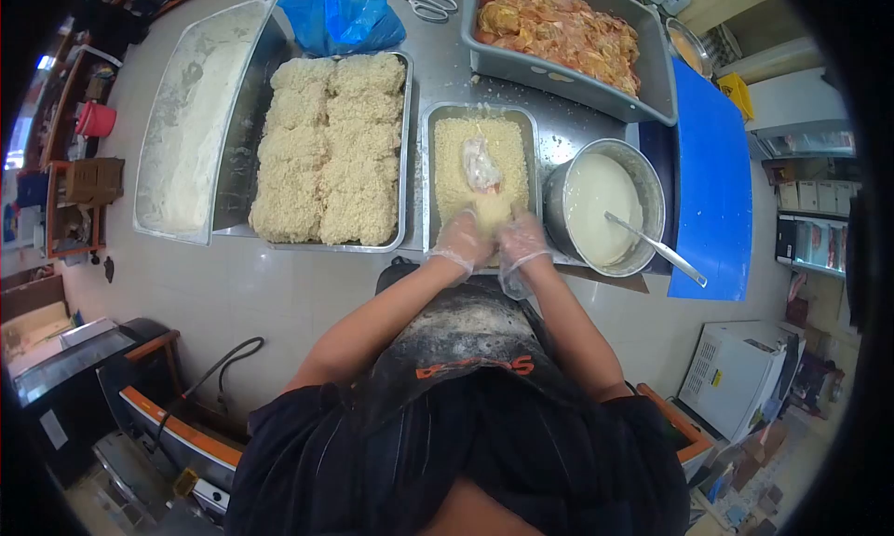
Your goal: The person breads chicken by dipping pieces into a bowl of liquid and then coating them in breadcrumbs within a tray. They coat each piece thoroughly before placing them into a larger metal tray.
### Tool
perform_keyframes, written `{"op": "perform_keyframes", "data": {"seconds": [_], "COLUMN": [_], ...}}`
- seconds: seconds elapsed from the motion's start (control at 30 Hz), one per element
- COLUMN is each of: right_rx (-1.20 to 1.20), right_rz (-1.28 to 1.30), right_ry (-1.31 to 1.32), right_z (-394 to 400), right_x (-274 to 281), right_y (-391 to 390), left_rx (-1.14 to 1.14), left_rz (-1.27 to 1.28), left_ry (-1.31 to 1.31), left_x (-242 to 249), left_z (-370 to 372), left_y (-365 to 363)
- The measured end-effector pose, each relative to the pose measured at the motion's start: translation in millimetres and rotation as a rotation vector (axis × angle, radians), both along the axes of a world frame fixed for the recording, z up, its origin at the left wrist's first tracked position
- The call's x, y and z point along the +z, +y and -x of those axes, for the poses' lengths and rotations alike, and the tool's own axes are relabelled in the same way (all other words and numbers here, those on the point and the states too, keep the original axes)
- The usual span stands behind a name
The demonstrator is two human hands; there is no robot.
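Both hands wear clear plastic gloves and are at the near end of a small metal tray (427, 163) of pale crumbs (452, 145). A batter-coated piece of meat (480, 166) lies on the crumbs, just beyond the fingers. My left hand (464, 241) is on the left side and my right hand (521, 238) on the right, with a mound of crumbs between them. The fingers of both are partly buried or hidden, so their grip cannot be made out. To the right stands a metal pot (656, 187) of white batter (601, 205) with a ladle (661, 247) in it.
Left of the small tray is a large tray (407, 145) of crumb-coated pieces (358, 154), then a flour-dusted metal bin (191, 117). Behind are a blue bag (340, 19), scissors (428, 7) and a grey tub (559, 75) of marinated meat (559, 33). A blue board (710, 182) is far right.
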State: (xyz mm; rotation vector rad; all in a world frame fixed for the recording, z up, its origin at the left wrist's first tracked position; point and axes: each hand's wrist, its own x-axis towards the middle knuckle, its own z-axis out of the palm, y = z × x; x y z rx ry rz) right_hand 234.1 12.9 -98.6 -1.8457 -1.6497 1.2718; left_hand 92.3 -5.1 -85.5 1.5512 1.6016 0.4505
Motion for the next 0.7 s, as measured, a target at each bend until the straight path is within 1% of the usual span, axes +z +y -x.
{"op": "perform_keyframes", "data": {"seconds": [0.03,0.1,0.13,0.17,0.23,0.27,0.3,0.33,0.37,0.43,0.47,0.57,0.6,0.63,0.67,0.7], "right_rx": [0.023,0.056,0.123,0.236,0.467,0.549,0.637,0.727,0.581,0.299,0.3,0.471,0.492,0.509,0.525,0.551], "right_rz": [-0.047,-0.131,-0.066,-0.016,0.079,-0.002,-0.085,-0.167,-0.168,-0.156,-0.249,-0.411,-0.516,-0.62,-0.719,-0.626], "right_ry": [0.087,0.258,0.205,0.015,-0.37,-0.348,-0.326,-0.3,-0.292,-0.264,-0.317,-0.499,-0.569,-0.64,-0.713,-0.727], "right_z": [-2.3,-13.8,-17.9,-18.4,-16.3,-19.4,-25.1,-25.7,-18.4,5.9,11.4,26.1,34.7,44.9,55.1,66.4], "right_x": [4.6,17.5,22.7,21.8,14.1,-12.3,-53.5,-76.5,-61.3,10.1,24.5,27.1,13.2,-12.6,-26.7,-27.0], "right_y": [5.3,17.1,22.7,22.7,26.7,24.7,19.3,17.2,16.1,17.6,24.1,57.5,70.2,82.8,91.9,97.6], "left_rx": [0.003,0.103,0.152,0.093,-0.013,-0.034,-0.049,-0.061,0.016,0.179,0.198,0.201,0.11,0.016,-0.079,-0.175], "left_rz": [-0.099,0.047,0.117,0.169,0.26,0.211,0.165,0.121,0.095,0.044,-0.197,-0.437,-0.465,-0.485,-0.498,-0.504], "left_ry": [-0.096,-0.193,-0.238,-0.083,0.228,0.252,0.275,0.299,0.18,-0.05,-0.022,0.042,0.014,0.076,0.133,0.186], "left_x": [13.3,37.8,43.5,36.6,3.9,-12.7,-28.2,-35.8,-27.2,-0.6,-1.5,7.7,-8.2,-16.0,-20.7,-27.3], "left_z": [0.8,13.3,16.8,16.0,16.2,13.7,8.6,5.7,6.2,11.4,14.8,32.2,44.0,51.9,57.2,60.2], "left_y": [4.8,13.8,15.9,16.0,16.3,11.3,1.7,-1.8,0.2,0.9,-3.7,-9.4,-10.0,-12.9,-20.4,-27.1]}}
